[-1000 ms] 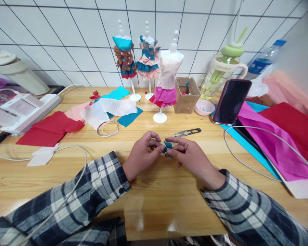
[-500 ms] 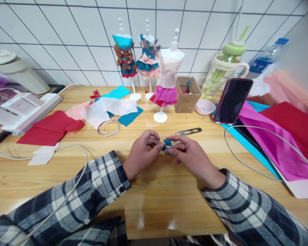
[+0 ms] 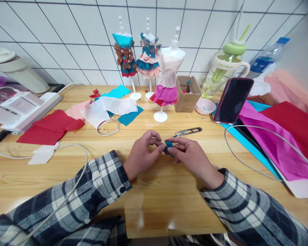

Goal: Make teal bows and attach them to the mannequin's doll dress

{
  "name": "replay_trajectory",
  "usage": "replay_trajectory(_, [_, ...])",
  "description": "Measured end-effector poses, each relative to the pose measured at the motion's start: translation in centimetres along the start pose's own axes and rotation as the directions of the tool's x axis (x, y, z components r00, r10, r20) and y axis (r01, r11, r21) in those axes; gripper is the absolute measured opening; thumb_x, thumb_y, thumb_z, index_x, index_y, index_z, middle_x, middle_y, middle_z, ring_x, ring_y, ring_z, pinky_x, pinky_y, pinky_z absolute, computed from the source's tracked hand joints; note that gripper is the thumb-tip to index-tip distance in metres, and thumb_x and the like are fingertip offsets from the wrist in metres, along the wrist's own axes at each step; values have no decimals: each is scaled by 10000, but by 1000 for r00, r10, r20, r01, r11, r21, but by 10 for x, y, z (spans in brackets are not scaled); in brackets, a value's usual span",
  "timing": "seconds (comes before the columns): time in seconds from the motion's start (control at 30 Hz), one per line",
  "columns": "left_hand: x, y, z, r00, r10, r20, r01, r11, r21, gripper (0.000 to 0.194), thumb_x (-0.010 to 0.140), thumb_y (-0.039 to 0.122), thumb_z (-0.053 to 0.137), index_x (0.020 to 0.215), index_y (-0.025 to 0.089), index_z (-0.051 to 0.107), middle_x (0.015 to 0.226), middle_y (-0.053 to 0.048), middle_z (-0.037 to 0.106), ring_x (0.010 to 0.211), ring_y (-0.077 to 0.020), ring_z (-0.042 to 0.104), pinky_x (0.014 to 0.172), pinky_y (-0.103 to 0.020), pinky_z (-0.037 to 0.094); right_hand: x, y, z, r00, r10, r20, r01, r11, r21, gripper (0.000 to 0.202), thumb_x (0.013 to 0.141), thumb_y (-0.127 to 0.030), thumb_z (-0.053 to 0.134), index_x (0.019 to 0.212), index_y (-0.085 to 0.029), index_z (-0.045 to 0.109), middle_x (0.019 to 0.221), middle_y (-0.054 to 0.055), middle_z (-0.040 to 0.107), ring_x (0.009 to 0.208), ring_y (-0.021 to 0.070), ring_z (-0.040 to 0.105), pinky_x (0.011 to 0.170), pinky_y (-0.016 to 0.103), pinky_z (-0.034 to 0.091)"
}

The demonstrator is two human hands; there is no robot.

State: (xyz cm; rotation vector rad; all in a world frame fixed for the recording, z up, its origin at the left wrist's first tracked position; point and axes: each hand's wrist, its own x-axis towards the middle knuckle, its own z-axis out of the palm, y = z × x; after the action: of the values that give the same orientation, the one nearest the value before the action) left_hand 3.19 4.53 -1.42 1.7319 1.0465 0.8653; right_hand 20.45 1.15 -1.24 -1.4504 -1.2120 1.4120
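Head-worn view (fairly near), forward and down.

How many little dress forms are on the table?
3: a turquoise-topped form at left, a teal-and-peach form in the middle, a magenta-skirted form at right, nearest the camera.

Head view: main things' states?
Small teal fabric piece: held, left grip and right grip
Dark metal snips: lying unheld
Red-cased phone: propped, dark-screened
Brown cardboard box: open, scraps inside
Clear handled jug: green lid on
Clear bottle: blue cap on
Round pink bowl: open

a phone stands tilted near a green-lidded jug and a blue-capped bottle.
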Motion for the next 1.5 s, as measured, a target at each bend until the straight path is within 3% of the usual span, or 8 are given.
replay_trajectory(0.47, [-3, 4, 0, 999, 31, -25, -30, 999, 35, 224, 781, 281, 645, 925, 218, 486, 772, 8, 673, 766, -175, 667, 718, -274, 463, 1, 5, 2, 996, -90, -8, 90, 994, -65, 127, 732, -297, 640, 766, -184, 591, 686, -9, 641, 614, 126, 612, 544, 238, 487])
replay_trajectory(0.6, [-1, 2, -1, 996, 48, 72, -49, 999, 10, 235, 793, 328, 641, 977, 200, 571, 893, -32, 681, 860, -186, 639, 801, -294, 465, 2, 7, 2, 996, -85, -27, 83, 993, -85, 102, 725, -263, 618, 728, -191, 546, 621, -36, 584, 551, 109, 561, 512, 232, 464])
replay_trajectory(0.73, [3, -3, -1, 988, -3, 157, 4, 1000, -2, 161, 825, 331, 601, 839, 177, 647, 840, -36, 672, 813, -174, 606, 769, -282, 466, 1, 7, 1, 995, -95, -36, 92, 993, -68, 134, 738, -296, 634, 773, -190, 559, 608, -40, 557, 549, 111, 554, 516, 241, 477])
replay_trajectory(0.93, [7, -4, -2, 986, -98, 137, 129, 963, -239, 207, 803, 356, 627, 765, 153, 622, 753, -18, 638, 714, -143, 568, 686, -255, 448, -1, 5, 2, 999, -49, 12, 48, 993, 105, 334, 711, -376, 706, 961, -191, 585, 732, -4, 645, 626, 129, 603, 551, 260, 520])
replay_trajectory(1.1, [7, -5, -2, 982, -120, 144, 160, 938, -307, 221, 790, 367, 646, 773, 147, 633, 757, -19, 636, 724, -143, 569, 710, -265, 447, -1, 4, 2, 999, -29, 23, 25, 990, 136, 385, 711, -353, 712, 1024, -202, 546, 697, -25, 640, 581, 117, 590, 520, 240, 489])
replay_trajectory(1.27, [6, -4, -3, 980, -105, 171, 157, 932, -328, 210, 805, 354, 634, 783, 145, 639, 779, -26, 645, 763, -149, 578, 748, -274, 447, 0, 3, -2, 996, -87, 1, 87, 996, 23, 222, 756, -351, 650, 895, -181, 623, 758, 8, 634, 664, 128, 583, 561, 241, 482])
replay_trajectory(1.37, [7, -4, -3, 983, -107, 152, 150, 939, -310, 211, 810, 356, 629, 779, 147, 630, 769, -18, 632, 745, -140, 563, 729, -264, 439, 0, 4, -2, 993, -116, 8, 116, 992, -54, 250, 784, -381, 617, 934, -186, 666, 767, 17, 622, 664, 131, 555, 554, 244, 456])
replay_trajectory(1.5, [7, -4, -2, 981, -107, 161, 152, 940, -304, 211, 808, 359, 630, 775, 150, 622, 748, -10, 610, 709, -131, 545, 694, -255, 433, 0, 5, 0, 987, -146, -66, 141, 987, -79, 260, 741, -392, 682, 906, -191, 680, 739, 3, 625, 636, 121, 529, 561, 243, 417])
